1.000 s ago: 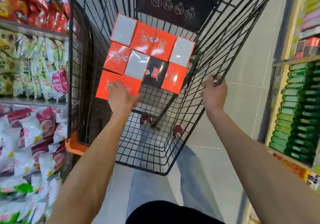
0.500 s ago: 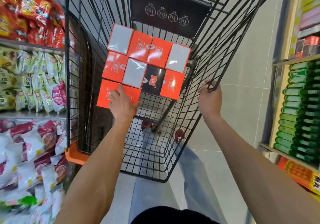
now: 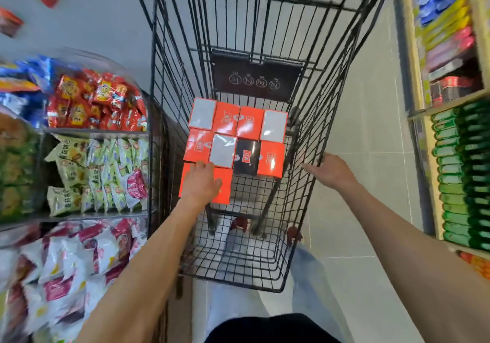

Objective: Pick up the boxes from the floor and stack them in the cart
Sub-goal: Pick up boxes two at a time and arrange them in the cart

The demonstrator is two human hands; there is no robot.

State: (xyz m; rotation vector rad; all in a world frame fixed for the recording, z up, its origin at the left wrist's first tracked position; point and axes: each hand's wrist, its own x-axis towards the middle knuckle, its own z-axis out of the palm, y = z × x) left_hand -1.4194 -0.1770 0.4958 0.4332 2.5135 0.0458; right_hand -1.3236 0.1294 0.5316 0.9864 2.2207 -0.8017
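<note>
Probably wanted that orange box (image 3: 225, 188), mid-frame left in the cart (image 3: 345, 77), slid snug against the stacked rows (image 3: 236, 133), left hand (image 3: 201, 183) flat-fingered on top, right hand (image 3: 331, 170) clamped on the rim.

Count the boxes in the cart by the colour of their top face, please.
Orange boxes: 6, counting the wide orange block under the left hand as 2; its seam is hidden
White boxes: 3
Black boxes: 1
Total: 10 boxes in the cart
</note>
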